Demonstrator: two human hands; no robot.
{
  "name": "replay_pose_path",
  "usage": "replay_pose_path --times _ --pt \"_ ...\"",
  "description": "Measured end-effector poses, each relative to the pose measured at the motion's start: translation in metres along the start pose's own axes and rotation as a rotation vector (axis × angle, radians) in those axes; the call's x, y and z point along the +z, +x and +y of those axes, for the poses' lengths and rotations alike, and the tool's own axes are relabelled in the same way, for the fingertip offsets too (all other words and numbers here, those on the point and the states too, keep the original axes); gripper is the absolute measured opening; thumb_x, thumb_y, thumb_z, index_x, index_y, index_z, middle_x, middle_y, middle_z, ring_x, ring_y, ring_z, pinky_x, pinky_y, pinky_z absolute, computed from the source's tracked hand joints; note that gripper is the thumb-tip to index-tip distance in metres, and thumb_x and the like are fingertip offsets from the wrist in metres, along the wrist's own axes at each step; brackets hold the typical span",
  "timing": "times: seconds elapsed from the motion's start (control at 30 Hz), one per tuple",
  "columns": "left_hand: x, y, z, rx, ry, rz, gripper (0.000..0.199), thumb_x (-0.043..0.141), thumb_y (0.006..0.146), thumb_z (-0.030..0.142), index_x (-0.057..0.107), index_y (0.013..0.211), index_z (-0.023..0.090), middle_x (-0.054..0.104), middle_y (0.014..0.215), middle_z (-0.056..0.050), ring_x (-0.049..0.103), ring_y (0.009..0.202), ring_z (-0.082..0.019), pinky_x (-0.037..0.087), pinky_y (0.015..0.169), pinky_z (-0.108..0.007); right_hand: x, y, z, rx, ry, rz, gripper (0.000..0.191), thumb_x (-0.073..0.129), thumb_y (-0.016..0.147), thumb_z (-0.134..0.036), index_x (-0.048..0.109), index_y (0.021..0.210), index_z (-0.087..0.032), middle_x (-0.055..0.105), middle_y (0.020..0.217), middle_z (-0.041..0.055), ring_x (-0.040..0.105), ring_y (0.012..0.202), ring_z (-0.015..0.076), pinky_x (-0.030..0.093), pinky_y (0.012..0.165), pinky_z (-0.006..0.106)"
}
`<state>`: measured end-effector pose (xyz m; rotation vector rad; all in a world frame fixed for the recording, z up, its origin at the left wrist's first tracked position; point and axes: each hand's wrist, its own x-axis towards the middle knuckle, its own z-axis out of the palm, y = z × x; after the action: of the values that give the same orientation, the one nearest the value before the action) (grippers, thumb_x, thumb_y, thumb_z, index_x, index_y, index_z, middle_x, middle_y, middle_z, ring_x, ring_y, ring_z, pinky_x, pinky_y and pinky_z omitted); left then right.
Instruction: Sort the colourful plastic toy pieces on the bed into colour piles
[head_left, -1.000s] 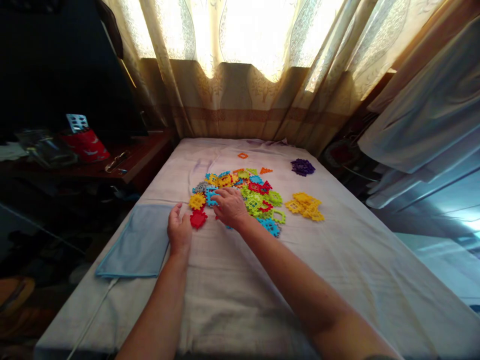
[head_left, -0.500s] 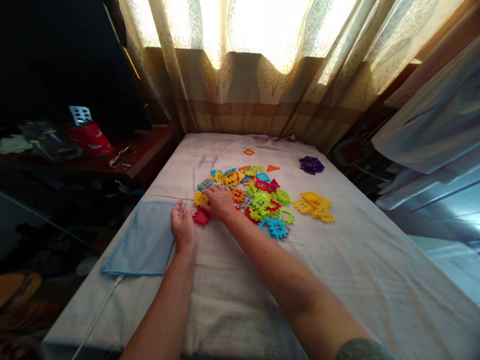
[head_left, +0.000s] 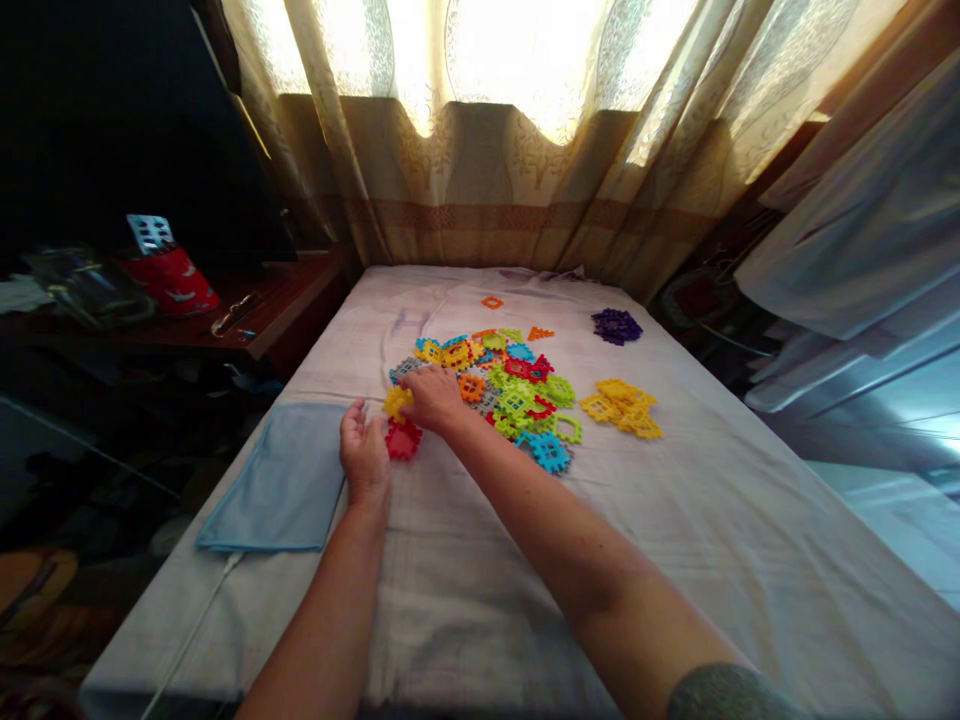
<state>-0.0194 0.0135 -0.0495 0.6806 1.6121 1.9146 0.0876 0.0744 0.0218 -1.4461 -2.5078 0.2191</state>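
Observation:
A loose pile of notched plastic interlocking tiles [head_left: 517, 400] in several colours lies mid-bed. My right hand [head_left: 433, 397] is at the pile's left edge, fingers closed on a yellow interlocking tile [head_left: 397, 404]; part of the grip is hidden behind the hand. Just below it, a red interlocking tile [head_left: 403, 440] rests on the sheet. My left hand [head_left: 364, 448] stays to the left of these tiles, palm turned inward, fingers loosely bent and apart, holding nothing. It is beside a light blue cloth [head_left: 281, 480].
Yellow tiles [head_left: 622, 408] are grouped to the right, and dark purple tiles [head_left: 616, 326] farther back. Orange pieces [head_left: 492, 302] lie behind the pile. A white cable [head_left: 191, 630] runs from the blue cloth. A wooden desk [head_left: 292, 295] with a red pouch [head_left: 169, 280] stands left.
My right hand has shifted slightly with the yellow tile, and more of the red tile shows below it. My left hand is nearly still. The whole view has moved a little.

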Motion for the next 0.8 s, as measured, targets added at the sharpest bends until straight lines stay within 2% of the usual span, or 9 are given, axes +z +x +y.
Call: replay_pose_path --times 0.1,0.2,0.3,0.37,0.47,0.57,0.67,0.8 --pt "-0.001 0.000 -0.001 0.002 0.020 -0.018 0.042 0.061 0.073 0.019 0.060 0.115 0.022 0.061 0.122 -0.008 0.059 0.116 -0.019 0.046 0.103 -0.032 0.001 -0.010 0.007 0.022 0.136 0.119 0.019 0.059 0.089 -0.028 0.071 0.102 -0.023 0.072 0.108 0.0056 0.060 0.109 0.0229 0.043 0.094 0.037" --pt "-0.002 0.001 -0.005 0.033 0.065 -0.067 0.041 0.060 0.076 0.021 0.059 0.117 0.022 0.061 0.123 -0.008 0.058 0.119 -0.018 0.044 0.105 -0.031 -0.005 -0.025 0.023 0.063 0.369 0.200 0.013 0.060 0.087 -0.025 0.071 0.092 -0.022 0.074 0.095 0.0018 0.065 0.090 0.0168 0.047 0.082 0.029" --pt "-0.004 0.001 -0.009 0.087 0.157 -0.110 0.041 0.058 0.078 0.022 0.059 0.120 0.022 0.062 0.124 -0.008 0.057 0.121 -0.019 0.042 0.107 -0.033 -0.017 -0.048 0.057 0.060 0.529 0.322 0.011 0.059 0.084 -0.025 0.069 0.086 -0.021 0.072 0.083 0.0001 0.063 0.073 0.0131 0.047 0.071 0.024" --pt "-0.004 -0.001 -0.011 0.151 0.241 -0.128 0.041 0.057 0.079 0.023 0.059 0.120 0.022 0.063 0.125 -0.008 0.056 0.122 -0.020 0.040 0.110 -0.035 -0.028 -0.069 0.090 0.115 0.518 0.475 0.012 0.057 0.082 -0.029 0.067 0.083 -0.021 0.070 0.080 0.0010 0.061 0.069 0.0135 0.048 0.068 0.025" --pt "-0.004 -0.004 -0.010 0.284 0.360 -0.161 0.040 0.059 0.079 0.025 0.061 0.119 0.023 0.063 0.126 -0.007 0.055 0.124 -0.022 0.038 0.113 -0.038 -0.044 -0.106 0.146 0.331 0.389 0.701 0.016 0.056 0.080 -0.033 0.065 0.081 -0.020 0.069 0.082 0.0044 0.060 0.066 0.0151 0.048 0.065 0.028" --pt "-0.004 -0.007 -0.008 0.394 0.432 -0.186 0.038 0.061 0.078 0.024 0.063 0.115 0.024 0.064 0.125 -0.009 0.056 0.124 -0.025 0.039 0.113 -0.041 -0.054 -0.146 0.198 0.593 0.209 0.831 0.015 0.056 0.076 -0.030 0.064 0.081 -0.018 0.067 0.082 0.0069 0.060 0.067 0.0177 0.048 0.069 0.032" --pt "-0.004 -0.008 -0.006 0.441 0.477 -0.204 0.037 0.062 0.078 0.024 0.064 0.115 0.024 0.063 0.126 -0.011 0.056 0.124 -0.027 0.039 0.113 -0.046 -0.055 -0.180 0.232 0.806 0.087 0.872 0.013 0.056 0.073 -0.027 0.063 0.079 -0.018 0.066 0.081 0.0080 0.061 0.075 0.0212 0.046 0.074 0.034" --pt "-0.003 -0.006 -0.007 0.454 0.500 -0.187 0.038 0.061 0.078 0.025 0.063 0.116 0.023 0.063 0.126 -0.011 0.056 0.124 -0.027 0.038 0.114 -0.047 -0.044 -0.201 0.252 1.035 0.066 0.824 0.016 0.057 0.072 -0.031 0.066 0.080 -0.019 0.066 0.080 0.0074 0.059 0.074 0.0220 0.044 0.070 0.034"
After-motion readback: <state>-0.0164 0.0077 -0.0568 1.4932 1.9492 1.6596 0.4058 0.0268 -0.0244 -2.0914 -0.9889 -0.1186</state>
